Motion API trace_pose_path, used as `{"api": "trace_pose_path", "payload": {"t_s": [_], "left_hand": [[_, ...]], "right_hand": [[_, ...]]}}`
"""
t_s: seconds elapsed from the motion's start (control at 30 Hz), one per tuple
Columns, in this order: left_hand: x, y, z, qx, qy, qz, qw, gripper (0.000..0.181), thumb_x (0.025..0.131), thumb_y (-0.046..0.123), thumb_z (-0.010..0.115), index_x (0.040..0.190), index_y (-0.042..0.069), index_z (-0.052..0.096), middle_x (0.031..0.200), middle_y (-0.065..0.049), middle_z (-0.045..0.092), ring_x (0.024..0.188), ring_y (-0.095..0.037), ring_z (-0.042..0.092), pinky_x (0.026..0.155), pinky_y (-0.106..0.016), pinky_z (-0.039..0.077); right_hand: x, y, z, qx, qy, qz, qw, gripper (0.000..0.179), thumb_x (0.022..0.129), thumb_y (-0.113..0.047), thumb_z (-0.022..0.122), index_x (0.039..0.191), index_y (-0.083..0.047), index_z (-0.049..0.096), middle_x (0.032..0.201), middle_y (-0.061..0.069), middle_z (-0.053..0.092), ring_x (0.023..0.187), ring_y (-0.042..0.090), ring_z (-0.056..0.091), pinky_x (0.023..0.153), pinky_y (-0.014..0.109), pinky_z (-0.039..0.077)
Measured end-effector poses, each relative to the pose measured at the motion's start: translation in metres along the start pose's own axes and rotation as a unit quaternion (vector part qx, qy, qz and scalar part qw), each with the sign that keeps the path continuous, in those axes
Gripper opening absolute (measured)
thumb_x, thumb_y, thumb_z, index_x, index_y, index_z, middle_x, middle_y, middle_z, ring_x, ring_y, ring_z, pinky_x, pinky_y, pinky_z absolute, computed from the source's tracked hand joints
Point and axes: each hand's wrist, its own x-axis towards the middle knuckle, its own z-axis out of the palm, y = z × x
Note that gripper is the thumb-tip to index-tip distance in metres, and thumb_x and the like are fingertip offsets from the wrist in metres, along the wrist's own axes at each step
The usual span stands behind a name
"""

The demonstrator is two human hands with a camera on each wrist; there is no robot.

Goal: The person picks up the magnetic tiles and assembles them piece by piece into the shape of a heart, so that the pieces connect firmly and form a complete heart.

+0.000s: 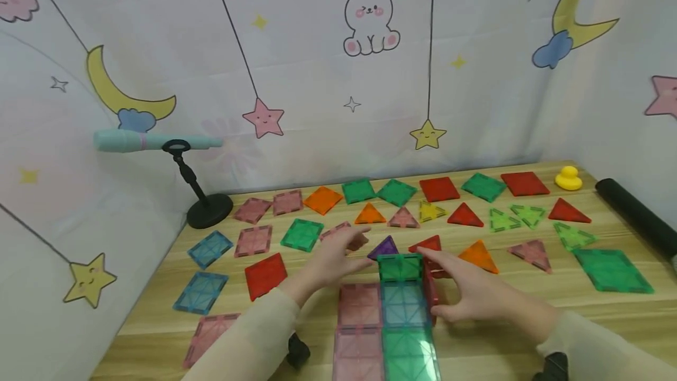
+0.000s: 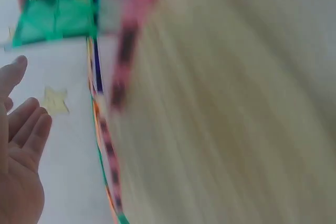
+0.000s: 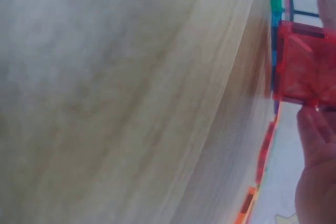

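Observation:
On the table lies a flat block of see-through magnetic tiles: two pink tiles (image 1: pixel 359 306) on the left, a blue tile (image 1: pixel 404 306) and a green tile (image 1: pixel 404 346) on the right. A green square tile (image 1: pixel 400 269) stands upright along the blue tile's far edge. My right hand (image 1: pixel 478 287) pinches a red square tile (image 3: pixel 304 66) upright at the blue tile's right side, thumb on its near edge and fingers at the far one. Holding nothing, my left hand (image 1: pixel 334 257) hovers left of the green wall, with fingers loosely bent and the palm (image 2: pixel 21 166) visible.
Loose square tiles, like a red one (image 1: pixel 265 276), lie left and along the back. Triangles, including a purple one (image 1: pixel 384 247), are spread behind the block. A mint telescope (image 1: pixel 153 141) on a black stand, a yellow duck (image 1: pixel 568 178) and a black roll (image 1: pixel 637 216) edge the table.

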Motion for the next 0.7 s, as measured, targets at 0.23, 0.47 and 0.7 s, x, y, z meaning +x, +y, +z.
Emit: {"api": "trace_pose_path", "payload": {"t_s": [0.23, 0.47, 0.7], "left_hand": [[-0.016, -0.041, -0.016, 0.038, -0.060, -0.093, 0.9931, 0.064, 0.088, 0.020, 0.067, 0.144, 0.009, 0.037, 0.125, -0.010, 0.055, 0.108, -0.025, 0.055, 0.093, -0.042, 0.044], [-0.015, -0.046, -0.019, 0.087, -0.077, -0.086, 0.9895, 0.059, 0.086, 0.018, 0.070, 0.139, 0.011, 0.046, 0.122, -0.011, 0.056, 0.111, -0.027, 0.052, 0.095, -0.043, 0.042], [-0.007, -0.049, -0.014, 0.128, -0.089, -0.098, 0.9829, 0.071, 0.084, 0.026, 0.071, 0.143, 0.004, 0.038, 0.140, -0.017, 0.042, 0.128, -0.034, 0.038, 0.104, -0.046, 0.031]], "right_hand": [[0.002, 0.000, 0.001, 0.007, -0.009, 0.006, 0.9999, 0.091, 0.076, -0.030, 0.078, 0.148, -0.024, 0.023, 0.139, 0.000, 0.040, 0.116, 0.015, 0.050, 0.093, 0.037, 0.045], [0.001, 0.001, 0.000, 0.011, -0.009, 0.002, 0.9999, 0.090, 0.076, -0.028, 0.078, 0.148, -0.025, 0.023, 0.139, 0.000, 0.040, 0.116, 0.015, 0.050, 0.093, 0.037, 0.045], [0.002, 0.000, -0.001, 0.004, -0.008, 0.000, 1.0000, 0.090, 0.076, -0.027, 0.078, 0.148, -0.026, 0.024, 0.138, 0.000, 0.041, 0.116, 0.015, 0.050, 0.093, 0.039, 0.045]]}}
